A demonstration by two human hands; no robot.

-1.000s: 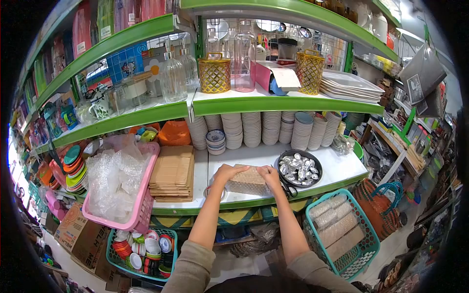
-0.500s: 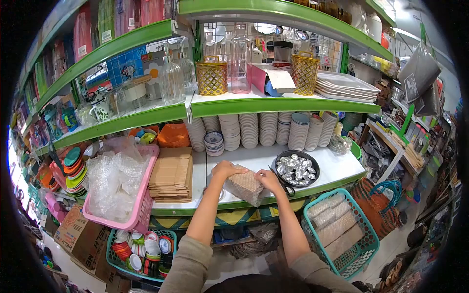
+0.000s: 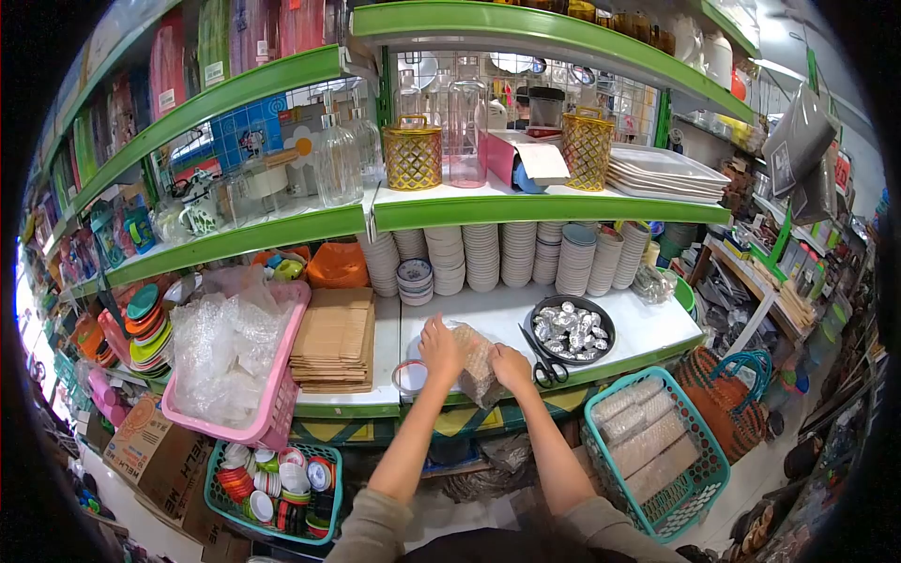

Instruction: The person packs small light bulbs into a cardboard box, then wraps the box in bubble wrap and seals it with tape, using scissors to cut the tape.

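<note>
Bubble-wrapped bundle [image 3: 476, 361] sits at the front edge of the white bench [image 3: 648, 328], turned up on edge and tilted. 1.0 s ago it lay flat and wide. 0.5 s ago it was half raised.

Left hand [image 3: 439, 342]: open, fingers straight and pointing away from the person, palm pressed flat on the bundle's left face. 1.0 s ago it rested on the bundle's top left end.

Right hand [image 3: 511, 364]: fingers curled round the bundle's lower right side, close to the bench edge. It has come nearer since the first picture.

Below the bench front, right: teal basket [image 3: 601, 399] holding more wrapped bundles [image 3: 643, 432]. Below left: a second teal basket [image 3: 225, 507] with coloured lids [image 3: 272, 474].

On the bench:
- Tape roll [image 3: 410, 376] lies flat just left of the left wrist. It is more in view than 1.0 s ago, when the forearm crossed it.
- Scissors [image 3: 544, 369] lie just right of the right hand.
- Round black tray [image 3: 612, 342] of foil cups [image 3: 568, 327] sits behind the scissors, unchanged.
- Stack of cardboard sheets [image 3: 333, 338] is further left.
- Pink basket [image 3: 282, 371] of loose bubble wrap [image 3: 221, 342] overhangs the edge beside the cardboard.

Back of the bench: stacks of white bowls [image 3: 497, 251]. Shelf above: two gold wire baskets [image 3: 413, 153], a tall glass bottle [image 3: 466, 122] and stacked white trays [image 3: 662, 169].
</note>
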